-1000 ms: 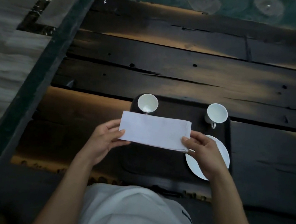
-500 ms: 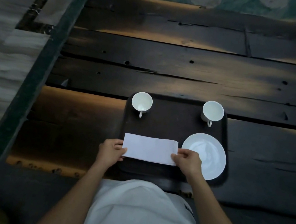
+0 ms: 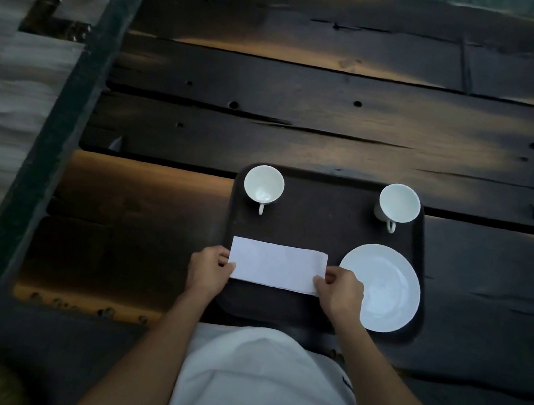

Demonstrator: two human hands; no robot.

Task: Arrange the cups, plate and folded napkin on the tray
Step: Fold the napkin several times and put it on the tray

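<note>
Dark tray (image 3: 323, 231) on plank table (image 3: 308, 104): plate (image 3: 384, 289) near-R corner, cups far-L (image 3: 264, 185) & far-R (image 3: 398, 204). Folded napkin (image 3: 275, 265) near-L; L hand (image 3: 208, 271) & R hand (image 3: 342, 291) fingers curled, pinching its ends.

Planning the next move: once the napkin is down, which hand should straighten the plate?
Right, probably. The right hand pinches the napkin at the end beside the plate. The left hand holds the far end, with the napkin between it and the plate.
</note>
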